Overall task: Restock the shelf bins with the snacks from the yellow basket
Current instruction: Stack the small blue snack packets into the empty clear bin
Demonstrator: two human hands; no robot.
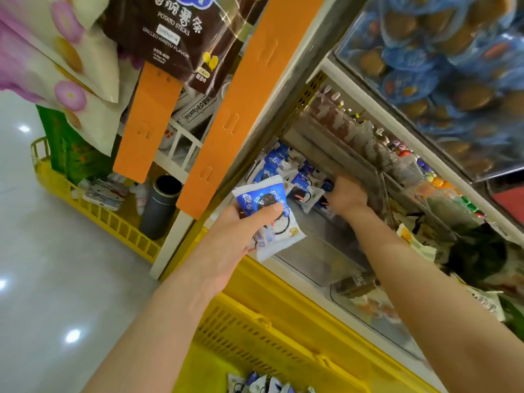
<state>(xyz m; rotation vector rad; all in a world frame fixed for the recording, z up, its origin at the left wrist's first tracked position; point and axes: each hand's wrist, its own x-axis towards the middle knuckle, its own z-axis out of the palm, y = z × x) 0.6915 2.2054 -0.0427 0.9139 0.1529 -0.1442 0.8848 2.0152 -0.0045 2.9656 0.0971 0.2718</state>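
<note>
On the low shelf, a clear shelf bin (306, 262) holds a heap of blue-and-white packets (297, 177) toward its far end. The right hand (347, 194) reaches into that heap, its fingers buried among the wrappers; whether they grip anything I cannot tell. The left hand (226, 239) hovers just before the bin's front edge, thumb clamped across a small bunch of cookie packets (266, 211). Under both forearms sits the yellow basket (255, 330), with a few more wrapped snacks (261, 382) lying in its bottom. Left of the shelf upright, orange strips (226, 114) hang down close to the left hand. Beyond them a second yellow crate (99, 217) stands on the glossy pale floor (42, 279), which stretches wide to the left.
</note>
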